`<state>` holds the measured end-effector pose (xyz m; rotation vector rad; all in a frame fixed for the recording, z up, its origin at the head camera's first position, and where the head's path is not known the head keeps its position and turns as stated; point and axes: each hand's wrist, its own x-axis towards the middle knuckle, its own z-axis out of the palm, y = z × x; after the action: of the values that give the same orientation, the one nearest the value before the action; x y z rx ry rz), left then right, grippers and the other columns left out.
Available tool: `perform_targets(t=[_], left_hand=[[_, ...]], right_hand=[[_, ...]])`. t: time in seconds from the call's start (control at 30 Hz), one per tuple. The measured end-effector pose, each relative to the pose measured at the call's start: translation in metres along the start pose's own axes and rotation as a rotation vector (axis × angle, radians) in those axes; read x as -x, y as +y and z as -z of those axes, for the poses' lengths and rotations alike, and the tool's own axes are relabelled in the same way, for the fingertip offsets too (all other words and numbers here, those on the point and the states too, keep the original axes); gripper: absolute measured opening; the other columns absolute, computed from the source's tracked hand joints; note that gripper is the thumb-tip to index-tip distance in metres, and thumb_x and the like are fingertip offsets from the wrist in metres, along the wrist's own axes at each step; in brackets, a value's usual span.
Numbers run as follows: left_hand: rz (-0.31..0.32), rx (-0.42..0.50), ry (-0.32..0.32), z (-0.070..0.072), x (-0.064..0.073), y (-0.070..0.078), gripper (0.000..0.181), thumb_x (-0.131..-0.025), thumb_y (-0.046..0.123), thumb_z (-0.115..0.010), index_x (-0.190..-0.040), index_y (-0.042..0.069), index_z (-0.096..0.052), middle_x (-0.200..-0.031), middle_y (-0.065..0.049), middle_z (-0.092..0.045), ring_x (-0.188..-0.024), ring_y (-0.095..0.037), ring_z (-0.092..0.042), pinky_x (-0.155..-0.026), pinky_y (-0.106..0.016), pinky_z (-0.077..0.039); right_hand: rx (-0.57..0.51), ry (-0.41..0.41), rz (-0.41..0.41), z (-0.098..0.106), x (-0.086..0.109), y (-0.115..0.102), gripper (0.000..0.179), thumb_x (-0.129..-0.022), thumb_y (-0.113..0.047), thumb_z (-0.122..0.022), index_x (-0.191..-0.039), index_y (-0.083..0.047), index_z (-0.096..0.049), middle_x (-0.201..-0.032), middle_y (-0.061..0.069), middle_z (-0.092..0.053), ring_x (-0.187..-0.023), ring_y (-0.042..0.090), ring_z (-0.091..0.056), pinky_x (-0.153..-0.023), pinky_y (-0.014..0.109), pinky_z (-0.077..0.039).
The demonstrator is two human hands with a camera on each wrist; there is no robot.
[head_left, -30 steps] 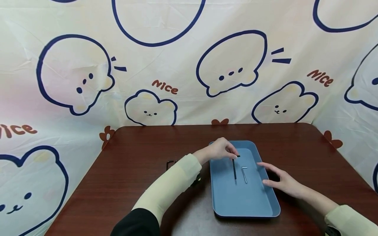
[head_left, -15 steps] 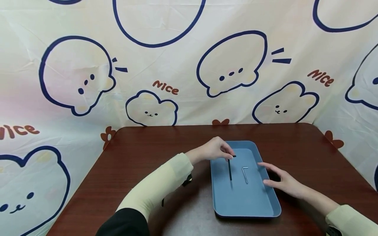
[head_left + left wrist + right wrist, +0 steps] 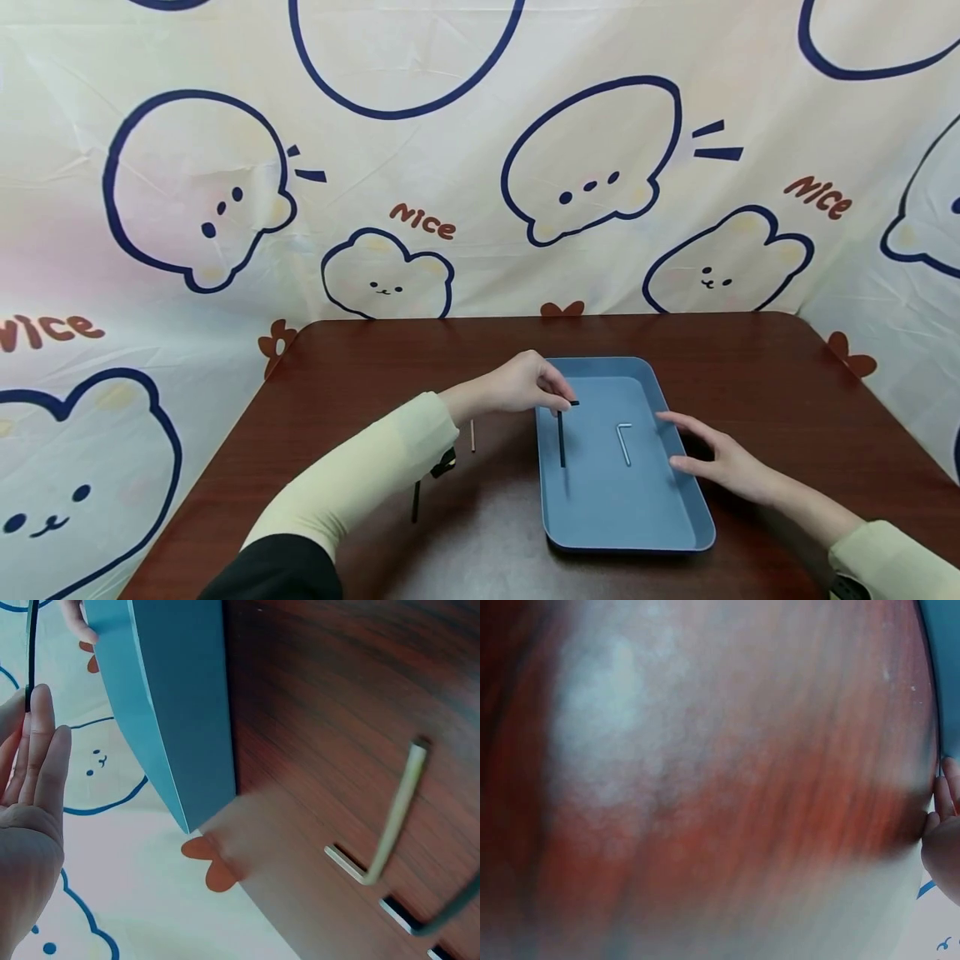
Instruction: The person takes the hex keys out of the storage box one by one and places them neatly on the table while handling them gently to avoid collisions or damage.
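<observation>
My left hand (image 3: 528,385) pinches a black hex key (image 3: 561,440) near its bend, above the left side of the blue tray (image 3: 592,508). The key's long arm hangs downward. In the left wrist view the fingertips of the left hand (image 3: 34,772) hold the dark key (image 3: 31,645). A silver hex key (image 3: 624,444) lies in the middle of the tray. At the tray's right rim rests my right hand (image 3: 723,462), its fingers extended and holding nothing; the right wrist view catches only part of this hand (image 3: 945,840).
On the brown table (image 3: 375,367), left of the tray, lie more hex keys, partly hidden by the left sleeve (image 3: 360,467). The left wrist view shows a brass-coloured hex key (image 3: 394,817) and a dark one (image 3: 450,907) beside it. A patterned cloth (image 3: 480,167) hangs behind the table.
My left hand has moved left with the black hex key, from near the silver key toward the tray's left side. Keys under the left arm have come into view. The right hand stays put.
</observation>
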<state>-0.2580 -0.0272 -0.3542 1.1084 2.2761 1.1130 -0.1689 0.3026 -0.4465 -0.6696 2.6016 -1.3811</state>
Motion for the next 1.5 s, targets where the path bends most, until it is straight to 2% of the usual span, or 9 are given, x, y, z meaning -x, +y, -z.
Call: perform_targets(t=[0.1, 0.33, 0.57, 0.77, 1.0, 1.13, 1.2, 1.4, 1.5], left_hand=[[-0.006, -0.011, -0.001, 0.004, 0.007, -0.002, 0.015, -0.086, 0.006, -0.074, -0.100, 0.004, -0.076, -0.087, 0.002, -0.072, -0.074, -0.011, -0.069, -0.076, -0.022, -0.053], [-0.006, -0.002, 0.008, 0.012, 0.026, -0.009, 0.014, -0.086, 0.004, -0.073, -0.100, 0.002, -0.075, -0.087, 0.000, -0.072, -0.078, -0.029, -0.069, -0.074, -0.024, -0.054], [0.024, -0.043, 0.041, 0.018, 0.044, -0.017, 0.013, -0.086, 0.007, -0.073, -0.098, 0.003, -0.076, -0.087, 0.001, -0.072, -0.077, -0.024, -0.069, -0.072, -0.023, -0.053], [0.029, -0.032, 0.049, 0.023, 0.063, -0.024, 0.014, -0.087, 0.008, -0.074, -0.098, 0.002, -0.076, -0.085, 0.000, -0.072, -0.079, -0.030, -0.069, -0.073, -0.023, -0.053], [0.060, -0.022, 0.059, 0.027, 0.084, -0.033, 0.013, -0.087, 0.009, -0.073, -0.098, 0.002, -0.076, -0.085, 0.002, -0.071, -0.074, -0.017, -0.068, -0.069, -0.025, -0.053], [0.089, -0.029, 0.089, 0.028, 0.094, -0.037, 0.011, -0.086, 0.010, -0.074, -0.095, 0.004, -0.076, -0.084, 0.003, -0.072, -0.075, -0.010, -0.065, -0.069, -0.025, -0.053], [0.097, -0.028, 0.102, 0.029, 0.098, -0.039, 0.010, -0.085, 0.009, -0.075, -0.094, 0.004, -0.076, -0.085, 0.003, -0.072, -0.076, -0.014, -0.067, -0.069, -0.024, -0.053], [0.120, 0.001, 0.108, 0.028, 0.112, -0.047, 0.012, -0.085, 0.007, -0.074, -0.094, -0.001, -0.075, -0.080, -0.001, -0.072, -0.075, -0.035, -0.067, -0.064, -0.026, -0.053], [0.137, 0.009, 0.116, 0.026, 0.120, -0.053, 0.011, -0.085, 0.006, -0.074, -0.094, -0.001, -0.075, -0.079, -0.002, -0.071, -0.073, -0.035, -0.068, -0.060, -0.027, -0.051]], right_hand=[[-0.001, 0.000, -0.002, 0.000, 0.000, 0.000, 0.058, -0.093, -0.013, -0.064, -0.144, -0.003, -0.038, -0.143, 0.031, -0.037, -0.124, 0.051, -0.036, -0.089, 0.071, -0.037], [0.010, 0.009, 0.001, 0.000, 0.001, -0.002, 0.058, -0.093, -0.013, -0.064, -0.144, -0.003, -0.039, -0.143, 0.030, -0.038, -0.123, 0.049, -0.037, -0.089, 0.070, -0.037], [0.024, 0.018, -0.005, 0.000, 0.003, -0.001, 0.058, -0.093, -0.014, -0.065, -0.144, -0.004, -0.040, -0.143, 0.027, -0.040, -0.121, 0.042, -0.040, -0.090, 0.069, -0.038], [0.021, 0.017, -0.008, -0.001, 0.005, 0.001, 0.058, -0.094, -0.014, -0.065, -0.145, -0.005, -0.039, -0.143, 0.027, -0.039, -0.122, 0.030, -0.042, -0.090, 0.069, -0.037], [0.012, 0.011, 0.000, -0.004, 0.004, 0.002, 0.058, -0.093, -0.013, -0.065, -0.144, -0.004, -0.040, -0.143, 0.029, -0.039, -0.121, 0.046, -0.039, -0.089, 0.069, -0.038], [0.003, 0.007, -0.005, -0.003, 0.004, 0.000, 0.058, -0.093, -0.014, -0.064, -0.144, -0.004, -0.039, -0.143, 0.029, -0.039, -0.122, 0.049, -0.037, -0.089, 0.070, -0.037], [0.001, 0.007, -0.002, -0.003, 0.003, -0.001, 0.058, -0.093, -0.013, -0.064, -0.144, -0.003, -0.039, -0.143, 0.030, -0.039, -0.122, 0.049, -0.037, -0.089, 0.071, -0.037], [0.010, 0.011, 0.005, -0.002, 0.002, -0.002, 0.058, -0.093, -0.013, -0.064, -0.144, -0.003, -0.039, -0.142, 0.030, -0.039, -0.122, 0.048, -0.037, -0.089, 0.071, -0.037], [0.013, 0.007, 0.007, -0.001, 0.001, -0.002, 0.058, -0.093, -0.014, -0.064, -0.144, -0.002, -0.039, -0.143, 0.030, -0.038, -0.122, 0.049, -0.037, -0.089, 0.071, -0.037]])
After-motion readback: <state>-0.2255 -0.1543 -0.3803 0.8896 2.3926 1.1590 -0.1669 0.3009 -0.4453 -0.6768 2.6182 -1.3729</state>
